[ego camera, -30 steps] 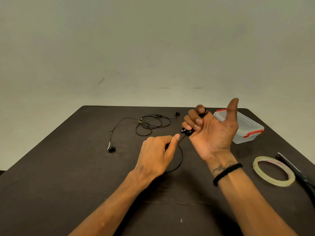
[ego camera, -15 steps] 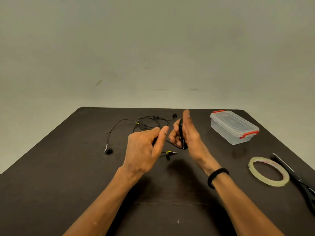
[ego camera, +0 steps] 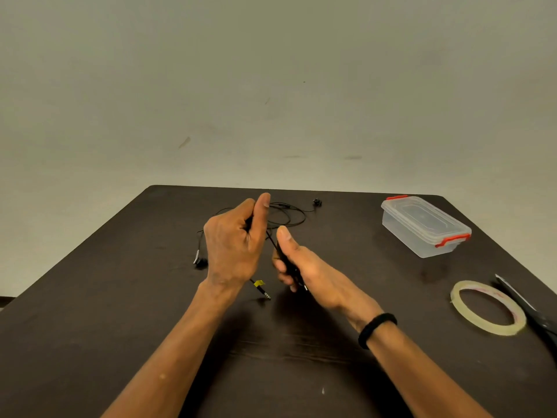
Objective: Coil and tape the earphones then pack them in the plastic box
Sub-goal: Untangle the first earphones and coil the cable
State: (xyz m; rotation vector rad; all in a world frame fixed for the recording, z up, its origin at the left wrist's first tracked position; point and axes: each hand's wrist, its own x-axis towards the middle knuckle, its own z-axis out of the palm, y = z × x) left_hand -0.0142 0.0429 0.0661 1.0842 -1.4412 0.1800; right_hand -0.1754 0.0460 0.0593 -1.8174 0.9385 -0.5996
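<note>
Since a second ago the right hand (ego camera: pixel 304 263) has turned from palm-up with thumb raised to edge-on, thumb uppermost, and the left hand (ego camera: pixel 236 245) has risen from beside the wrist to the 9 o'clock side of it, carrying the cord up. Both hands hover over the middle of the table (ego camera: pixel 90 312).

Left fingers are curled, thumb and forefinger pinching the black cord (ego camera: pixel 271 239) near the thumb tip. From that pinch the cord runs taut toward 4 o'clock into the right hand, whose fingers are curled round a dark bundle of wound cord; its thumb lies straight along the top. A plug (ego camera: pixel 261 288) with a yellow tag hangs below the left wrist, at 6 o'clock from the hands.

A second earphone (ego camera: pixel 289 217) lies loose on the table at 12 o'clock from the hands, its loops partly hidden by the left hand, with one bud (ego camera: pixel 317 202) at 1 o'clock and another (ego camera: pixel 200 261) at 9 o'clock.

The box (ego camera: pixel 425 226), lid on with red clips, sits at 2 o'clock. The tape (ego camera: pixel 488 307) lies flat at 4 o'clock, scissors (ego camera: pixel 527 309) just beside it toward the table edge. A black band (ego camera: pixel 376 328) circles the right wrist.
</note>
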